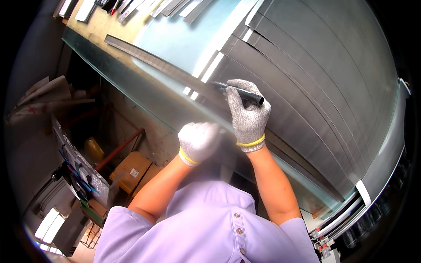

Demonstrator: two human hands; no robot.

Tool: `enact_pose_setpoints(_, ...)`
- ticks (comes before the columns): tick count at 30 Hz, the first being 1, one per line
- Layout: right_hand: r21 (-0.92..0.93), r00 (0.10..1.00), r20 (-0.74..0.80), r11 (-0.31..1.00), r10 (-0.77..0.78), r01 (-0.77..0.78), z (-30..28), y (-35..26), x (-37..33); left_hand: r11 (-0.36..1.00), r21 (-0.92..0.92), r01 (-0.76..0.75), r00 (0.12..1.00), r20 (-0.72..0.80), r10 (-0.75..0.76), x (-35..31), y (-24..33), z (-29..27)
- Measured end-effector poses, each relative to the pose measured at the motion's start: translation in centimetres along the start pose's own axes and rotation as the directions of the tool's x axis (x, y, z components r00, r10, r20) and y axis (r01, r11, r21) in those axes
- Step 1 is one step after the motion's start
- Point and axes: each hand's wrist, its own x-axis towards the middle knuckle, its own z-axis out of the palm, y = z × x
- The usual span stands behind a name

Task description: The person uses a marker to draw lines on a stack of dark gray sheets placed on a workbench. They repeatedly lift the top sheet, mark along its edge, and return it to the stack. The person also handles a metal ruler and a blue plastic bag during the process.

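Right hand (248, 113), frame centre, grips black marker (252, 97): likely light, stiff; best held mid-barrel. Left hand (199, 138), left of centre, blurred; grip unclear.

Table (186, 41): pale-blue, glass-topped
Sheets (324, 74): flat, dark-grey, overlapping, two o'clock
Long strip (153, 60): narrow, grey, ten to four o'clock
Short strips (175, 6): grey-white, eleven o'clock

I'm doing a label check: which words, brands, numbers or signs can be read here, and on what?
None can be read.
Box: small white label, too small to read.
Crumpled sheet: red mark, too blurred to make out.
Marker in the right hand: any print is too small to read.
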Motion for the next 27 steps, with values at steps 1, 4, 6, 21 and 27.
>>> enact_pose_setpoints(1, 0.003, 1.000, 0.005, 1.000, -0.011, 0.011, 0.3, 0.0, 0.2, 1.000, -0.003, -0.002, 1.000, 0.005, 0.002, 0.0, -0.1, -0.1)
enact_pose_setpoints(4, -0.029, 0.999, 0.026, 0.999, -0.042, 0.042, 0.6, 0.2, 0.6, 1.000, -0.015, -0.014, 1.000, 0.020, 0.014, 0.1, -0.2, -0.2)
enact_pose_setpoints(6, -0.054, 0.997, 0.041, 0.997, -0.060, 0.062, 0.7, 0.3, 0.7, 0.999, -0.035, -0.023, 1.000, 0.002, 0.023, 0.1, -0.2, -0.2)
enact_pose_setpoints(21, -0.214, 0.995, 0.022, 0.972, -0.096, 0.099, -2.5, -1.3, 0.7, 1.000, 0.006, 0.002, 1.000, -0.009, -0.002, 0.4, 0.2, 0.0)
enact_pose_setpoints(27, -0.256, 0.999, -0.026, 0.966, -0.048, 0.040, -6.0, -1.2, -0.3, 0.994, 0.110, -0.002, 1.000, -0.007, 0.003, -0.1, 0.4, 0.4)
